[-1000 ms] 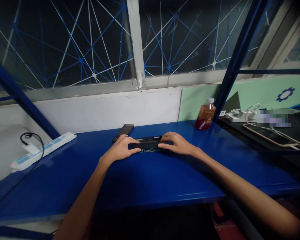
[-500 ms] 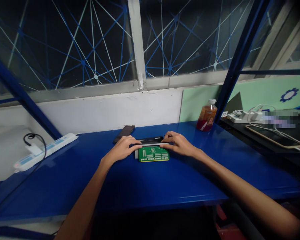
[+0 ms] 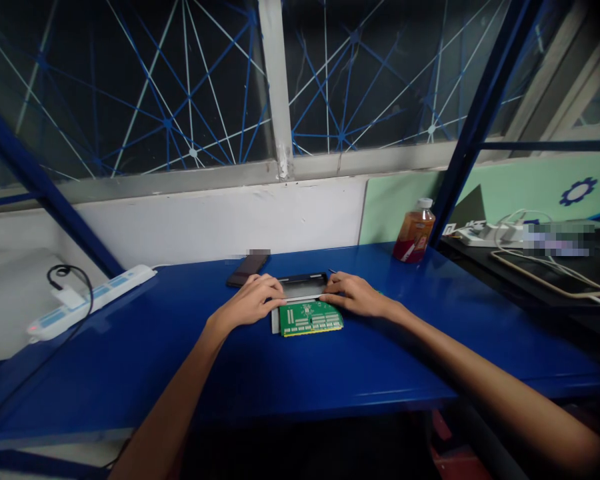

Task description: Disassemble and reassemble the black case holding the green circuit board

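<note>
At the middle of the blue table, my left hand (image 3: 256, 298) grips the left end of a rectangular black-and-grey frame (image 3: 303, 288), fingers closed along its side. The right end is held by my right hand (image 3: 355, 295), its fingers bent over the edge. A pale strip runs along the frame's near edge. Directly in front lies a green circuit board (image 3: 311, 321) with white markings and a yellowish near edge. A grey plate (image 3: 275, 323) peeks out at the board's left; how the board, plate and frame join is hidden.
Behind my left hand lies a dark phone (image 3: 250, 268). A bottle of reddish drink (image 3: 414, 232) stands at the back right. On the left is a white power strip (image 3: 97, 300) with a black cable. Another phone (image 3: 545, 272) and white cables lie on the dark surface at right.
The frame has tipped flatter, so more of its grey inner face shows. Frame, circuit board and both hands have shifted slightly toward me.
</note>
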A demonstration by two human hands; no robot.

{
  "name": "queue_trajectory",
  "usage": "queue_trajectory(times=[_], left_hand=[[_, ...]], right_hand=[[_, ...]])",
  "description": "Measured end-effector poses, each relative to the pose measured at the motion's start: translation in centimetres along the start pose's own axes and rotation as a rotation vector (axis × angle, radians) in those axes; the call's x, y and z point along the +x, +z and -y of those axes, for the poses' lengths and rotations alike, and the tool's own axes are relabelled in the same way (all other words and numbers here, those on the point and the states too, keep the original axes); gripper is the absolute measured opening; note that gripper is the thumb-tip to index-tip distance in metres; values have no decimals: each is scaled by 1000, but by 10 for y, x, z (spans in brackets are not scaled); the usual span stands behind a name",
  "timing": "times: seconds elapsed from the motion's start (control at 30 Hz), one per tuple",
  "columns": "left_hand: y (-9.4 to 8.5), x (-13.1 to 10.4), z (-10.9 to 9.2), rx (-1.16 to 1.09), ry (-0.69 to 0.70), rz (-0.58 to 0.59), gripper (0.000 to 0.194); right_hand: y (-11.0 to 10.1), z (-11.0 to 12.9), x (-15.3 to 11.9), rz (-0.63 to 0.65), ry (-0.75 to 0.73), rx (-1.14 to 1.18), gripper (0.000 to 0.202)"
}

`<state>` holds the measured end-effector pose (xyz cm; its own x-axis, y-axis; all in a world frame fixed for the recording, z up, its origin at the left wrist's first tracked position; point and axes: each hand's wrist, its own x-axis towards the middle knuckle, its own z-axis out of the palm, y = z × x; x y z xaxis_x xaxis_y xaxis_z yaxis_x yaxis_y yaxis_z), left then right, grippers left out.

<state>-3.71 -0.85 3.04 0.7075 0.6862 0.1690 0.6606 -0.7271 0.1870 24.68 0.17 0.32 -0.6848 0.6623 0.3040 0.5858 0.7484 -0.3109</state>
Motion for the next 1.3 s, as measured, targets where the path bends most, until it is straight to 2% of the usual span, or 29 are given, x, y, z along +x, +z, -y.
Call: queue_trajectory(times=[0.3,0.5,0.6,0.73,0.83,0.93,1.03,1.13,1.2,1.3], left_hand=[[11,2,-1,43,-30,40,18],[17,6,4,42,-86,-10,16],[21,7,6,58,-117,-43,17],[24,8,6,94,-153,-84,17],[25,10,3,122,-178,-87,18],[24,11,0,141,-201,-77,19],[23,11,-1,134,-221,-63,20],[22,12,-1,114,-243,-51,21],[22,12,-1,99,-242,-42,21],[21,12,0,77,-237,-37,20]], right_hand=[[12,4,1,-44,58,-130,27],[19,4,1,-180,174,-231,28],[14,2,2,-254,218,-248,30],[-7,-13,0,-317,347,-271,29],[-21,-30,-5,-257,488,-345,29],[-30,-45,-10,-116,586,-356,41],[-31,-50,-13,47,660,-343,49],[-27,-48,-15,172,681,-358,44],[-25,-45,-14,195,668,-382,36],[-25,-42,-14,152,649,-414,33]])
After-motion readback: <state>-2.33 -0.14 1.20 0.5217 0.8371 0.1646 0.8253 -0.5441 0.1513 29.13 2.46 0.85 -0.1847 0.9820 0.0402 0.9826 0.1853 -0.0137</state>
